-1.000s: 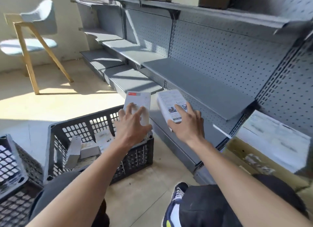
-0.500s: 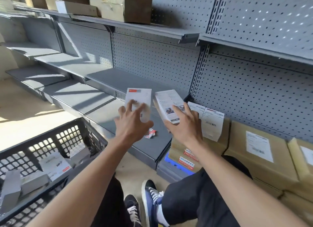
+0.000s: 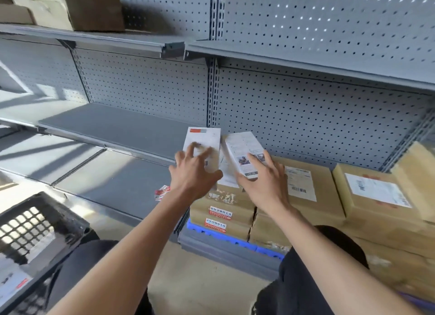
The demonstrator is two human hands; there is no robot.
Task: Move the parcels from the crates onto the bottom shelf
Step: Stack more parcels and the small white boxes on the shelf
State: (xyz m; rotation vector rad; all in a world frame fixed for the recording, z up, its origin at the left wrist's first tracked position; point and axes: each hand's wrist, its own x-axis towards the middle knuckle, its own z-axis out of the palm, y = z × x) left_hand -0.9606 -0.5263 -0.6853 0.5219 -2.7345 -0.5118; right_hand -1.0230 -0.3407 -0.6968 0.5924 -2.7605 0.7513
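Gripping one white parcel [image 3: 203,140] each, fingers [image 3: 255,159] spread across fronts.

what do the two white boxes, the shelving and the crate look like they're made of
The two flat white printed boxes, one in the left hand at, one in the right hand at, look like smooth coated cardboard, judging by crisp folded edges. The grey pegboard shelving looks like matt painted sheet metal, with punched holes. The black lattice crate looks like moulded plastic.

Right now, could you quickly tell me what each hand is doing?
Left hand: holds a white box with a red mark.
Right hand: holds a white printed box.
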